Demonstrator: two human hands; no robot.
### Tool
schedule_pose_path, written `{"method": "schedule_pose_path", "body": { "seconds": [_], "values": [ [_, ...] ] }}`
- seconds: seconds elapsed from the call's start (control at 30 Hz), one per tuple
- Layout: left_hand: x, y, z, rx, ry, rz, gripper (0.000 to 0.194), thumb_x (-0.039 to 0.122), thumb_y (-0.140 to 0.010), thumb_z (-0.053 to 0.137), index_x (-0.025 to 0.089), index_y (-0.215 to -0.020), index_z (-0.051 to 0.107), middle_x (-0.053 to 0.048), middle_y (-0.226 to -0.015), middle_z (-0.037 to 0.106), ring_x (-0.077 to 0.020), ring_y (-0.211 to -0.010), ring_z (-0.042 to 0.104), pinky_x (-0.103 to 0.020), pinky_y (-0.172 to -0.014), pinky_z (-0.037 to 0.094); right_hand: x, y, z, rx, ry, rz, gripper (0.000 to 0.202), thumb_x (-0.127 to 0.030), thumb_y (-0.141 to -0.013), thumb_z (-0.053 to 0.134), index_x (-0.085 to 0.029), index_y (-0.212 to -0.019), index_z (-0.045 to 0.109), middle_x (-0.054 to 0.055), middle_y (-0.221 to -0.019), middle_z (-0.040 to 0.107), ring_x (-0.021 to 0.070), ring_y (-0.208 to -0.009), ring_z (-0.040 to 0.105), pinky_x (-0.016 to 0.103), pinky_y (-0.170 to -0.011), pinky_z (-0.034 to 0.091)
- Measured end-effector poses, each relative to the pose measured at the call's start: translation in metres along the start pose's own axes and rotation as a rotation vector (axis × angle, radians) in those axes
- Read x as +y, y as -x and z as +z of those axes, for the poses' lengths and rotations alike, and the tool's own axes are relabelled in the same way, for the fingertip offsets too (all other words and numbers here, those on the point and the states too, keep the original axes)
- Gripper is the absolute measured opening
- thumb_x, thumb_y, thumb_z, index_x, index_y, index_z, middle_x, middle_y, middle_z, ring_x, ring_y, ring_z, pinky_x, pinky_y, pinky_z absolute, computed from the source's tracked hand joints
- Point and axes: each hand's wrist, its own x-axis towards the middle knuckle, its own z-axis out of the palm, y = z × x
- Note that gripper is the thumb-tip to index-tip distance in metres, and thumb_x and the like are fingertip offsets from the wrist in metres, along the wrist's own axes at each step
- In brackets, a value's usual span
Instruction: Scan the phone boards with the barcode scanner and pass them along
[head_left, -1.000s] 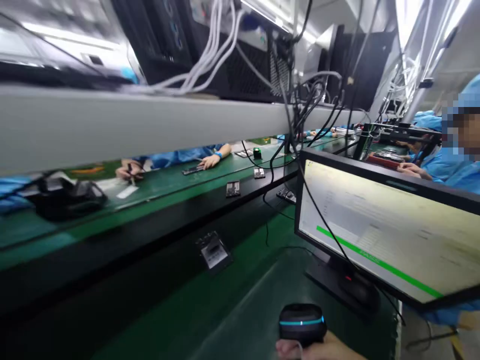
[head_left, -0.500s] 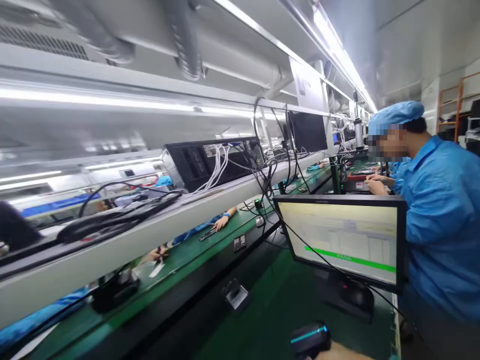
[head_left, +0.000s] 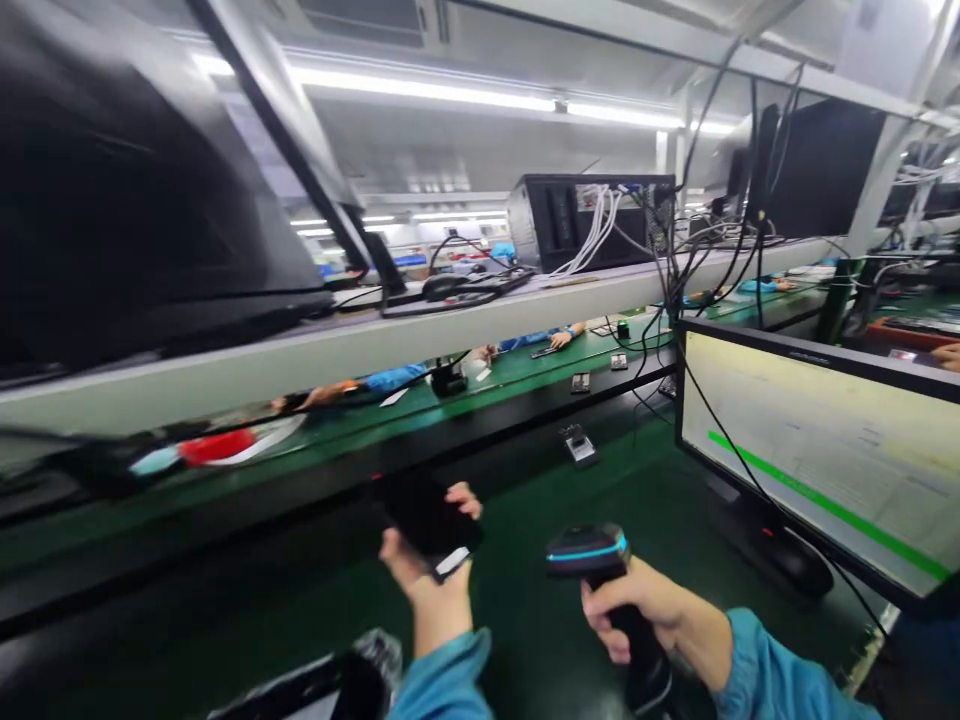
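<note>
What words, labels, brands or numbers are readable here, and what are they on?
None reads clearly.
Monitor: lines on the screen and lettering on its green bar, too blurred.
Mark on the monitor's top frame: too small.
White label on the dark flat device in the left hand: any print is too blurred.
Small unit on the bench: pale face, no print readable.
Scanner in the right hand: no lettering visible.
</note>
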Motion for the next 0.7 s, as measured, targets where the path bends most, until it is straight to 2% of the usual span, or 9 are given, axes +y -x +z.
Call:
{"method": "schedule_pose_path", "body": {
  "seconds": [0.03,0.1,0.2,0.27,0.43,0.57,0.63,0.7],
  "values": [
    [-0.013,0.015,0.005,0.017,0.139,-0.024,0.071,0.079,-0.079,0.044,0.023,-0.117,0.061,-0.005,-0.109,0.059,-0.0189,-0.092,0.057,-0.031,-0.074,0.052,-0.005,0.001,0.007,0.001,0.001,-0.001,0.019,-0.025,-0.058,0.075,-0.017,-0.065,0.059,-0.004,-0.052,0.053,0.0079,-0.036,0.044,0.022,-0.038,0.038],
    [-0.042,0.039,0.023,0.018,0.385,-0.087,0.071,0.077,-0.075,0.049,0.022,-0.119,0.061,-0.009,-0.114,0.057,-0.0179,-0.091,0.056,-0.029,-0.072,0.050,-0.007,0.010,0.013,-0.006,0.020,0.011,0.022,-0.024,-0.059,0.077,-0.016,-0.066,0.058,-0.004,-0.051,0.054,0.0075,-0.036,0.045,0.021,-0.038,0.040],
    [-0.076,0.064,0.052,-0.009,0.523,-0.157,0.067,0.067,-0.079,0.053,0.025,-0.131,0.056,-0.012,-0.126,0.054,-0.0161,-0.092,0.054,-0.028,-0.073,0.047,0.000,0.032,0.010,0.022,0.047,0.021,0.021,-0.023,-0.059,0.077,-0.015,-0.066,0.058,-0.003,-0.049,0.054,0.0074,-0.035,0.045,0.020,-0.036,0.040],
    [-0.087,0.076,0.060,-0.032,0.549,-0.192,0.063,0.062,-0.083,0.052,0.029,-0.137,0.052,-0.011,-0.133,0.053,-0.0157,-0.095,0.053,-0.028,-0.076,0.046,0.007,0.047,0.004,0.045,0.042,0.018,0.020,-0.022,-0.059,0.076,-0.015,-0.066,0.058,-0.003,-0.049,0.054,0.0072,-0.034,0.045,0.020,-0.035,0.040],
    [-0.087,0.101,0.064,-0.093,0.523,-0.266,0.070,0.067,-0.084,0.045,0.028,-0.142,0.049,-0.011,-0.128,0.058,-0.0152,-0.091,0.054,-0.026,-0.077,0.047,0.021,0.073,-0.008,0.020,0.002,0.064,0.020,-0.020,-0.058,0.077,-0.015,-0.067,0.059,-0.004,-0.051,0.056,0.0072,-0.036,0.047,0.020,-0.037,0.043],
    [-0.084,0.112,0.064,-0.035,0.542,-0.258,0.063,0.064,-0.086,0.045,0.033,-0.140,0.050,-0.009,-0.132,0.056,-0.0145,-0.092,0.056,-0.026,-0.076,0.049,0.027,0.082,-0.010,-0.013,-0.018,0.063,0.024,-0.023,-0.061,0.079,-0.015,-0.066,0.058,-0.004,-0.052,0.056,0.0072,-0.037,0.047,0.019,-0.040,0.043],
    [-0.090,0.112,0.055,0.002,0.486,-0.303,0.059,0.067,-0.082,0.051,0.028,-0.126,0.060,-0.009,-0.119,0.061,-0.0129,-0.082,0.056,-0.025,-0.071,0.050,0.028,0.084,-0.008,-0.026,0.040,0.010,0.026,-0.028,-0.062,0.081,-0.013,-0.073,0.064,-0.001,-0.058,0.060,0.0089,-0.043,0.052,0.020,-0.043,0.045],
    [-0.103,0.110,0.042,0.051,0.293,-0.366,0.057,0.068,-0.072,0.066,0.021,-0.103,0.067,-0.006,-0.093,0.064,-0.0104,-0.067,0.052,-0.024,-0.061,0.048,0.027,0.083,-0.003,-0.013,0.172,-0.073,0.030,-0.031,-0.063,0.082,-0.011,-0.081,0.068,0.002,-0.067,0.064,0.0101,-0.049,0.056,0.021,-0.047,0.046]
  ]
}}
